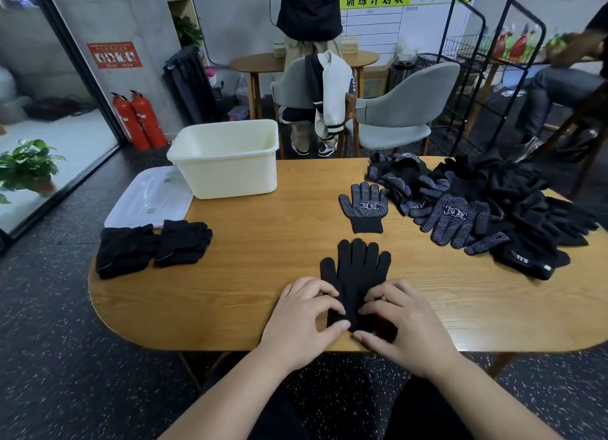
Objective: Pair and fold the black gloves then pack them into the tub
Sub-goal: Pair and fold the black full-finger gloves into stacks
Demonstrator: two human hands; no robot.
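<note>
A black glove (357,271) lies flat at lower centre of the tabletop (263,275), its long axis running up the frame, fingers pointing at the top edge. The left grip (302,314) and right grip (403,321), fingers curled, pinch its cuff end from either side. The cream tub (230,166) stands open at upper left, well apart.

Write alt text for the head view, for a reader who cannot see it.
The left hand and right hand pinch the cuff end of a black glove flat on a table. Beyond it lies a dotted glove; a heap of gloves sits to the right, two folded pairs to the left, a cream tub farther back.
</note>
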